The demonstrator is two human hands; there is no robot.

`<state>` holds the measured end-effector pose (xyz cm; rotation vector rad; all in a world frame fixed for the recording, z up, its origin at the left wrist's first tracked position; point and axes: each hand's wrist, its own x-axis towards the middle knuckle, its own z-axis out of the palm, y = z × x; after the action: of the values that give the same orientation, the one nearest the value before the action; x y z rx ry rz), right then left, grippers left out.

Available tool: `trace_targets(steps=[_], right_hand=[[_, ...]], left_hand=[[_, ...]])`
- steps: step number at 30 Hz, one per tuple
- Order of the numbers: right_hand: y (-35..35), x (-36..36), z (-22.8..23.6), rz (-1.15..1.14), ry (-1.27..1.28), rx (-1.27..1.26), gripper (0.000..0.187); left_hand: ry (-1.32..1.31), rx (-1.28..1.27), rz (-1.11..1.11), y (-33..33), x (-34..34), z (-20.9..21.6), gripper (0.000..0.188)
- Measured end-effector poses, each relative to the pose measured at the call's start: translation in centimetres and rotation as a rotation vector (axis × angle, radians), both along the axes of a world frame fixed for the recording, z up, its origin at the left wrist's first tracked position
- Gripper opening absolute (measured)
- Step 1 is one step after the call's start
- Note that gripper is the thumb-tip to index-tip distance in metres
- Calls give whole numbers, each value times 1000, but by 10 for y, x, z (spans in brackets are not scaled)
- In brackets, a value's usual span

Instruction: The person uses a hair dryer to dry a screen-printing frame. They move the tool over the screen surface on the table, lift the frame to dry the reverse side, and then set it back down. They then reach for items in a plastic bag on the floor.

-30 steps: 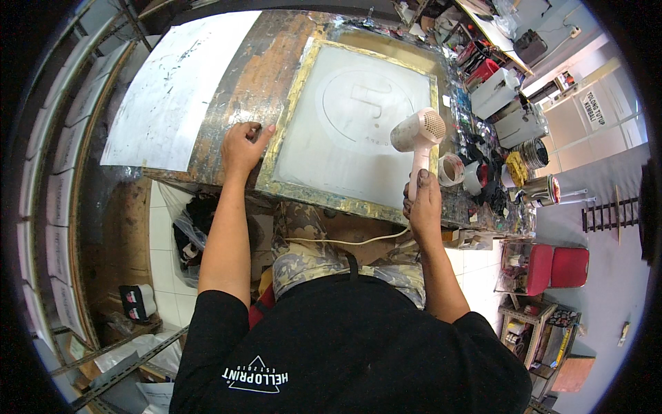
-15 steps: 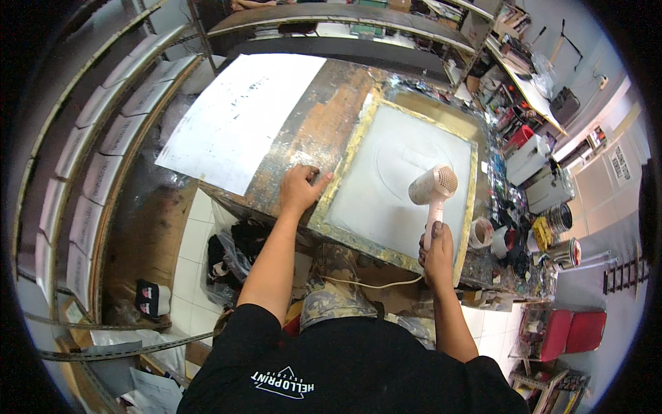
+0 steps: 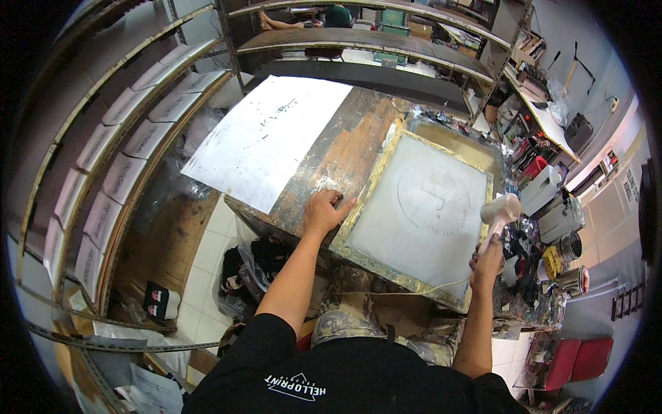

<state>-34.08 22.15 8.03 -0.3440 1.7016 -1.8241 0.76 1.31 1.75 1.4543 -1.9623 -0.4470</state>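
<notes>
A pale pink hair dryer (image 3: pixel 501 208) is gripped by its handle in my right hand (image 3: pixel 487 260), above the right edge of a screen printing frame (image 3: pixel 420 196). The frame has yellowish taped borders and a whitish mesh, on which a faint round design shows. Its cord hangs from the handle and runs left across the near edge of the frame. My left hand (image 3: pixel 324 211) rests on the worn wooden tabletop beside the frame's left border, thumb and fingers apart, holding nothing.
A large white sheet (image 3: pixel 272 134) with dark smears covers the table's left part. Tins and containers (image 3: pixel 562 221) crowd the right side. Racks with white packs (image 3: pixel 124 176) stand at left. A plastic bag of dark cloth (image 3: pixel 241 276) lies below the table. Another person's legs (image 3: pixel 279 23) show far back.
My right hand has carried the hair dryer rightward, from over the mesh to the frame's right edge, uncovering more of the round design. The whole view has shifted slightly; my left hand stays put.
</notes>
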Motion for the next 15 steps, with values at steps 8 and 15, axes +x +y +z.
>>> trace_targets(steps=[8, 15], right_hand=[[-20, 84, -15, 500, 216, 126, 35], [-30, 70, -13, 381, 152, 59, 38]], left_hand=[[9, -31, 23, -3, 0, -8, 62], [-2, -22, -1, -1, 3, -7, 65]])
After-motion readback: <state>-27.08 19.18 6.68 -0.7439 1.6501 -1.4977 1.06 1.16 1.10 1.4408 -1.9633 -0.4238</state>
